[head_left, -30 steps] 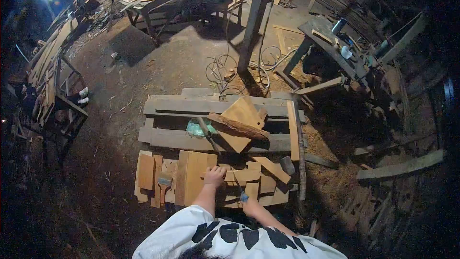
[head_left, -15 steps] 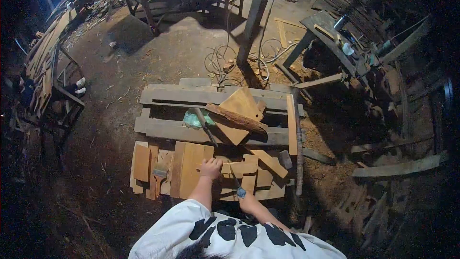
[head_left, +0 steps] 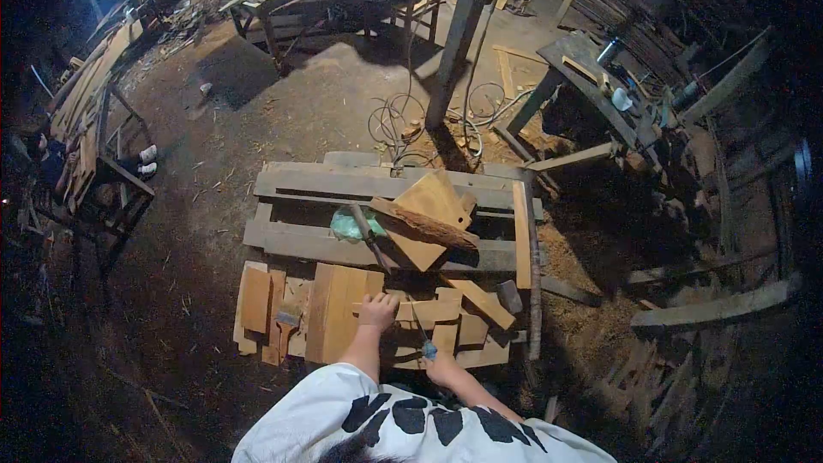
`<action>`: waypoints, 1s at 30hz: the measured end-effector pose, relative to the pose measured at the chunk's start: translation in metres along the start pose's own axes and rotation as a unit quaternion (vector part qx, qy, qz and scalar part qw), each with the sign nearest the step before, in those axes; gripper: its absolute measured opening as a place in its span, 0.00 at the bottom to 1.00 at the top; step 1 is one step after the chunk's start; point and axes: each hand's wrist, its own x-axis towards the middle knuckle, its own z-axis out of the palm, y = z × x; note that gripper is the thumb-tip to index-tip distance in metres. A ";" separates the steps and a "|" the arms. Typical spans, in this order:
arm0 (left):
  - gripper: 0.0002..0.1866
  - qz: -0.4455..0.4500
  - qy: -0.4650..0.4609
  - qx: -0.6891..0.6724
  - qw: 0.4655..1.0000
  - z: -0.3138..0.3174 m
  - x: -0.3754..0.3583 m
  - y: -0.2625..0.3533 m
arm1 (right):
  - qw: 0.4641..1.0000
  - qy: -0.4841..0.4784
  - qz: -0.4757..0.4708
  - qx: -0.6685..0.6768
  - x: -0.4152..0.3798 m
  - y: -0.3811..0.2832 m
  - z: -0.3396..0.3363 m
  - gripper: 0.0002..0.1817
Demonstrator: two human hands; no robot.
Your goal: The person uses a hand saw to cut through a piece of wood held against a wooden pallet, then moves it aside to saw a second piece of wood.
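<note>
— Inspector A: We note the left hand (head_left: 378,311) pressed flat, fingers spread, on a narrow pale wooden strip (head_left: 429,311) that lies crosswise over a pile of short light-coloured offcut boards (head_left: 467,326). Nothing is gripped there; the palm rests on the wood.

— Inspector B: Agreed. The right hand (head_left: 439,369) sits at five o'clock from the left, clenched around a slim tool with a blue handle (head_left: 428,348). Its thin shaft (head_left: 417,321) runs up toward eleven o'clock and meets the strip just beside the left hand. We cannot tell what kind of tool it is.

— Inspector A: At nine o'clock from the left hand we record a broad orange-brown plank (head_left: 339,313), touching the pile, and farther out a small flat paintbrush (head_left: 285,323).

— Inspector B: At twelve o'clock stands a grey slatted wooden pallet (head_left: 317,244) carrying a square tan board (head_left: 429,216), a rough dark bark-edged slab (head_left: 426,223) and a crumpled green bag (head_left: 348,227).
</note>
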 end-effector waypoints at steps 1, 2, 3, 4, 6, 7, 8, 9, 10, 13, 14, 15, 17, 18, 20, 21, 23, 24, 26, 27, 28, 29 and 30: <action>0.10 0.004 0.007 0.002 1.000 0.000 0.000 0.000 | 1.000 0.000 0.000 -0.001 0.007 0.000 0.002 0.20; 0.10 0.008 0.014 0.004 1.000 0.000 0.000 -0.001 | 0.999 0.007 0.032 0.007 0.020 -0.001 0.008 0.20; 0.10 0.007 0.014 0.004 1.000 -0.002 0.000 -0.001 | 0.998 0.013 0.064 0.014 0.032 -0.002 0.014 0.20; 0.10 0.008 0.025 0.005 1.000 -0.004 0.000 0.000 | 0.998 0.013 0.063 0.013 0.042 -0.001 0.018 0.20; 0.10 0.007 0.037 0.006 0.999 -0.007 0.001 0.002 | 0.996 0.018 0.083 0.038 0.056 0.002 0.024 0.20; 0.10 0.003 0.013 0.006 1.000 -0.008 0.001 0.003 | 0.996 0.017 0.082 0.038 0.047 -0.003 0.017 0.20; 0.09 -0.002 -0.011 0.007 1.000 -0.009 0.002 0.002 | 0.999 0.004 0.030 0.026 0.032 -0.004 0.009 0.21; 0.09 -0.002 -0.012 0.009 1.000 -0.008 0.001 0.002 | 1.000 -0.009 -0.022 0.013 0.015 -0.010 0.000 0.21; 0.10 0.001 -0.004 0.014 1.000 -0.005 0.001 0.002 | 1.000 -0.010 -0.024 0.014 0.003 -0.014 -0.006 0.21; 0.12 0.007 0.006 0.013 1.000 -0.010 0.003 0.001 | 0.997 0.013 0.042 0.059 -0.012 -0.014 -0.010 0.20; 0.13 0.011 0.005 0.007 1.000 -0.014 0.002 0.002 | 0.999 -0.002 0.035 0.042 -0.005 -0.010 -0.004 0.20; 0.13 0.014 0.005 0.007 1.000 -0.012 0.002 0.001 | 0.999 -0.015 0.026 0.025 0.005 -0.007 0.002 0.21; 0.27 0.017 0.007 0.020 1.000 -0.007 0.002 0.001 | 0.998 0.014 0.047 0.036 0.037 -0.006 0.018 0.20; 0.27 0.017 0.005 0.018 1.000 -0.012 0.001 0.002 | 0.996 0.042 0.067 0.044 0.045 -0.005 0.023 0.20; 0.28 0.006 -0.034 -0.012 0.999 -0.031 0.005 0.006 | 0.996 0.040 0.081 0.021 0.048 -0.007 0.021 0.19; 0.28 0.008 -0.035 -0.012 0.999 -0.024 0.005 0.006 | 0.995 0.038 0.092 -0.001 0.050 -0.010 0.019 0.18; 0.13 0.016 -0.004 -0.003 1.000 -0.007 0.002 -0.001 | 0.998 0.014 0.041 0.034 0.007 -0.025 -0.005 0.18; 0.13 0.018 -0.005 -0.001 1.000 -0.004 0.001 -0.005 | 0.998 -0.007 -0.012 0.063 -0.009 -0.030 -0.015 0.17; 0.13 0.036 0.049 0.018 0.998 0.001 0.001 -0.004 | 0.997 0.023 -0.002 0.067 -0.017 -0.022 -0.012 0.17; 0.13 0.034 0.049 0.014 0.998 -0.003 0.001 0.000 | 0.996 0.054 0.008 0.070 -0.023 -0.016 -0.011 0.17; 0.12 0.026 0.045 -0.007 0.999 -0.012 0.002 0.001 | 0.996 0.054 0.010 0.068 -0.020 -0.008 -0.005 0.17; 0.12 0.019 0.041 -0.025 0.999 -0.018 0.004 0.001 | 0.999 0.030 0.003 0.041 -0.009 0.000 0.003 0.17; 0.12 0.020 0.041 -0.026 0.999 -0.017 0.004 0.001 | 1.000 0.005 -0.004 0.015 0.002 0.005 0.010 0.16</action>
